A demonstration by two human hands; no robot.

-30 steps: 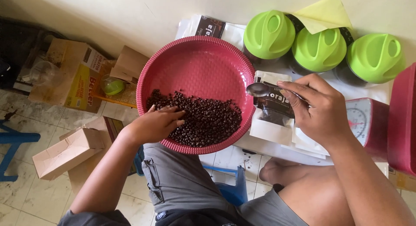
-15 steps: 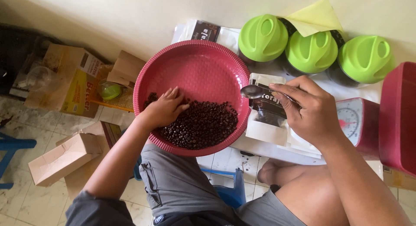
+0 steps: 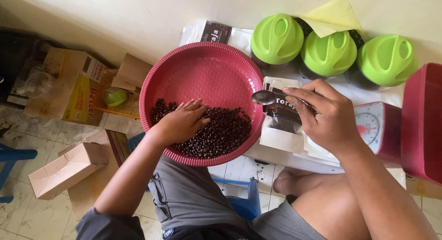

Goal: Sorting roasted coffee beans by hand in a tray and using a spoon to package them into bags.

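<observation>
While the left hand (image 3: 182, 122) lies palm down with fingers loosely spread on the heap of dark coffee beans (image 3: 216, 132), it grips nothing that I can see; the beans sit in the near half of the round pink basin (image 3: 202, 65), which rests on the person's lap. Just right of that hand, across the basin's rim, the right hand (image 3: 324, 115) pinches the handle of a metal spoon (image 3: 264, 98), its bowl pointing back toward the beans and looking empty. Under the right hand stands a small white pouch with a dark panel (image 3: 281, 122), and beyond its knuckles a red kitchen scale with a white dial (image 3: 373, 127). Further out from the right hand stand three jars with green lids (image 3: 329, 53), one bearing a yellow sheet (image 3: 334, 17). To the left of the left arm lie open cardboard boxes (image 3: 69, 168) on the tiled floor. To work the beans well, I judge the left fingers should rake lightly, keeping the basin level, while the spoon stays low near the rim so nothing spills over it
</observation>
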